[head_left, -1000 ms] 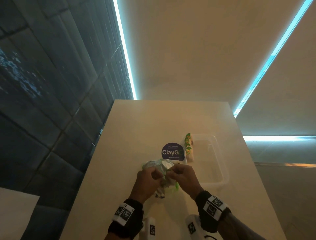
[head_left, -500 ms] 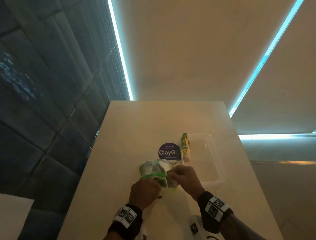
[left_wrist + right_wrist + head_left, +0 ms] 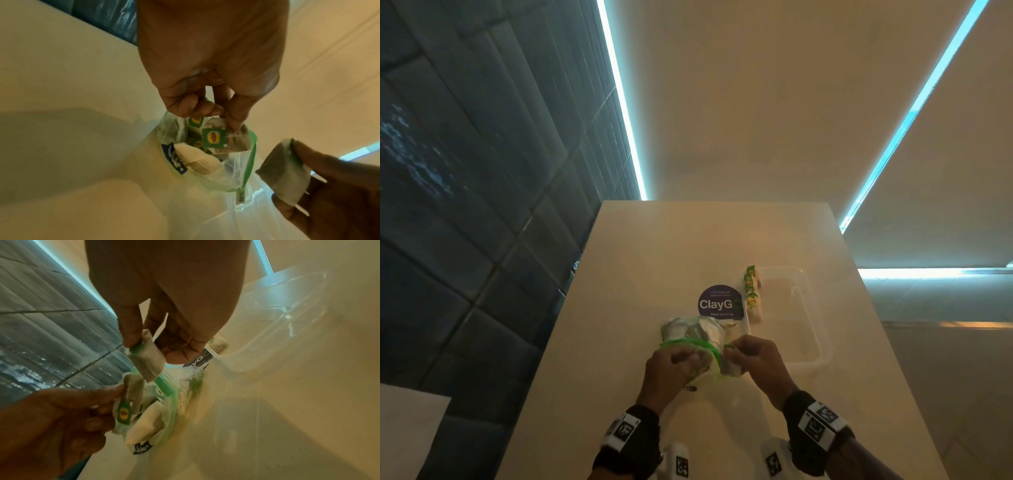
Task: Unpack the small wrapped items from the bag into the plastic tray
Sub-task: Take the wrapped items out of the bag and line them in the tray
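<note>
A clear zip bag [image 3: 693, 337] with a green seal lies on the table, its mouth towards me, with several tea bags [image 3: 197, 160] inside. My left hand [image 3: 678, 359] pinches a tea bag with a green tag [image 3: 216, 138] at the bag's mouth. My right hand [image 3: 739, 353] pinches another tea bag [image 3: 149, 361] just right of the mouth, clear of the bag. The clear plastic tray [image 3: 811, 308] stands to the right. A row of tea bags [image 3: 751, 294] lies along its left wall.
A round purple ClayG sticker [image 3: 719, 303] sits on the cream table [image 3: 654, 260] between bag and tray. The table's left edge runs beside a dark tiled wall [image 3: 465, 205]. Bare table stretches beyond the tray.
Both hands were together at the bag's mouth. The left hand has since taken a tagged tea bag at the mouth, and the right holds one clear of the bag.
</note>
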Demonstrator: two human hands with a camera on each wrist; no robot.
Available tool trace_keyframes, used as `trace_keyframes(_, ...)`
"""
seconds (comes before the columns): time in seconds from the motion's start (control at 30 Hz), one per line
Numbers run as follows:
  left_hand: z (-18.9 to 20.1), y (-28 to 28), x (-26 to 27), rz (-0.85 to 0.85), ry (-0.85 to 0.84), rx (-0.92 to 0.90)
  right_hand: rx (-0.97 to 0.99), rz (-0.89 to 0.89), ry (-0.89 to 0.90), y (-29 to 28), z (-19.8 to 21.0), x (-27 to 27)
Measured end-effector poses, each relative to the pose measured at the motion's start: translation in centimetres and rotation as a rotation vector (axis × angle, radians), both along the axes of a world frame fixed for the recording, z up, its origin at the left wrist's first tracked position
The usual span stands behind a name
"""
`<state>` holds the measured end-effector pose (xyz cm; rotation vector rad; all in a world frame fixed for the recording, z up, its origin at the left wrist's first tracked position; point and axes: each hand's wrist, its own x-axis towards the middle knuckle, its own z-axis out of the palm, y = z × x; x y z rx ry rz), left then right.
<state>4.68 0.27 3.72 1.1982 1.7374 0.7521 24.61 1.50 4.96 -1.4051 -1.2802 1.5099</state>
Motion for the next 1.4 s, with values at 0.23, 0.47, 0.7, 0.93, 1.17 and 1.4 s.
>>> trace_keyframes(0.23,1.3,0.1,0.3,-0.118,0.004,0.067,0.126,0.19,-0.156,0.3,0.5,-1.2)
trace_keyframes(0.47,2.7,-0.2,0.0,-0.105,-0.323,-0.007,-0.026,0.062,0.015,0.6,1.2,-1.1)
trace_keyframes(0.7,3.1,-0.2,0.7,0.089,-0.537,-0.015,-0.212,-0.074,0.317,0.2,2.1,-0.7)
trace_keyframes(0.93,3.5,0.8,0.6,-0.062,-0.226,0.028,-0.105,0.059,0.245,0.8,2.7,0.9)
trace_keyframes(1.17,4.0,1.6,1.4,-0.109,-0.247,-0.018,-0.112,0.149,0.104,0.7,3.3,-0.2)
trace_keyframes(1.4,4.4,1.3,1.2,-0.123,-0.469,-0.083,-0.123,0.016,0.169,0.3,2.3,-0.4)
